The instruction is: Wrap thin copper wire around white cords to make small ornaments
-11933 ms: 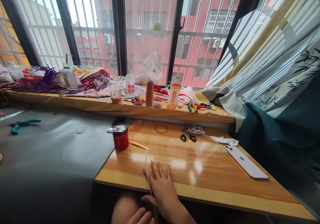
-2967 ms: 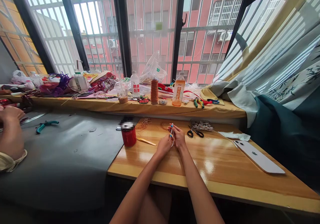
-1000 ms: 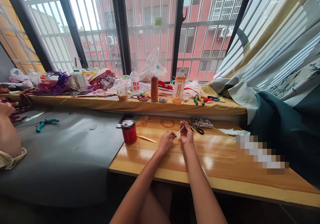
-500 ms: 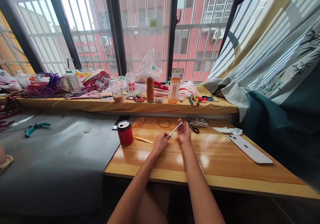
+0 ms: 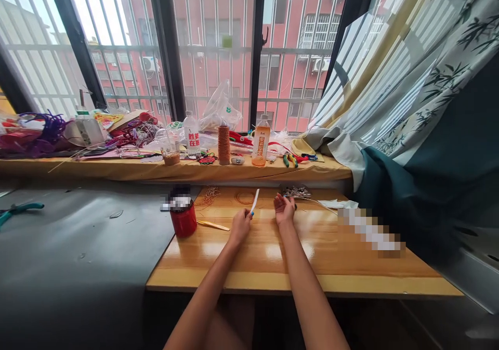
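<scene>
Head view, one working table [image 5: 265,256], wooden, with your two hands over it.

Item: white strip [image 5: 255,202], narrow, slightly bent; lower end pinched between the thumb and fingers of your left hand [image 5: 240,226], upper end free and pointing away from you, above the table.

Item: your right hand [image 5: 285,210], palm partly turned up, fingers loosely parted, apart from the strip; nothing is seen gripped in it.

Nearby: copper-coloured wire ring [image 5: 245,199], lying beyond the strip; tray of small pieces [image 5: 297,192], just beyond your right hand; yellow tool [image 5: 212,225], flat on the wood, left of your left hand, beside the red can [image 5: 183,221].

Step in hand, as judged: you are holding the strip up by one end, single-handed. Handling note, also a judgement: any two-handed work on it would call for bringing your right fingers to the free end, with the left pinch kept light against creasing.

Condition of view: the pinched end is covered by your left fingers; a dark object beside your right hand is mostly hidden, kind uncertain; the can's top and a pale patch [image 5: 370,230] at right are pixelated.
</scene>
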The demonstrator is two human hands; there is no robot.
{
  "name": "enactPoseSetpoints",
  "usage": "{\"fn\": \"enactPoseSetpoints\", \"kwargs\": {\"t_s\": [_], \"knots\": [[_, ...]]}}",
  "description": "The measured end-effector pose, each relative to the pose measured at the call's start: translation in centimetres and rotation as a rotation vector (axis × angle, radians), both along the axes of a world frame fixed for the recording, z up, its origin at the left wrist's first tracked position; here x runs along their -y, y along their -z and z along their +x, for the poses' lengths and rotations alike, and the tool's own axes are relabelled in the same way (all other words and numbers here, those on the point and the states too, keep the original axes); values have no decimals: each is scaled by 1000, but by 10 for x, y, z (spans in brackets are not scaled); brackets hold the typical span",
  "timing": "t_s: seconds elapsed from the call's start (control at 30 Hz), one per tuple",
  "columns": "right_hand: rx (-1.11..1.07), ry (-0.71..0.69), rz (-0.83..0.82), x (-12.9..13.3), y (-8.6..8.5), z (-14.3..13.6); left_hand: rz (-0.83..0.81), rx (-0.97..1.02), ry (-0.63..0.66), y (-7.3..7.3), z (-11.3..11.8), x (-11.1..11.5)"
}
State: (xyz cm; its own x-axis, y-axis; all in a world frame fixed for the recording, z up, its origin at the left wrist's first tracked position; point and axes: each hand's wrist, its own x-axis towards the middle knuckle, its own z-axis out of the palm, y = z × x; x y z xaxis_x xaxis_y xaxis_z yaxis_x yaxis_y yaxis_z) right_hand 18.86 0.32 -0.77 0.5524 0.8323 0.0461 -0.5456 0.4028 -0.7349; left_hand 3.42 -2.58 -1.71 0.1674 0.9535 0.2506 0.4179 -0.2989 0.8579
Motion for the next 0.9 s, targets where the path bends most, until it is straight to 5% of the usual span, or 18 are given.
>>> {"fn": "enactPoseSetpoints", "kwargs": {"t_s": [0.27, 0.53, 0.9], "knots": [[330, -283, -78, -1, 6, -66, 19, 38, -19, 2, -2, -3], [420, -473, -119, 5, 4, -58, 32, 81, -24, 0, -11, -11], [440, -512, -68, 3, 2, -53, -159, 167, 171, 4, -13, -18]]}}
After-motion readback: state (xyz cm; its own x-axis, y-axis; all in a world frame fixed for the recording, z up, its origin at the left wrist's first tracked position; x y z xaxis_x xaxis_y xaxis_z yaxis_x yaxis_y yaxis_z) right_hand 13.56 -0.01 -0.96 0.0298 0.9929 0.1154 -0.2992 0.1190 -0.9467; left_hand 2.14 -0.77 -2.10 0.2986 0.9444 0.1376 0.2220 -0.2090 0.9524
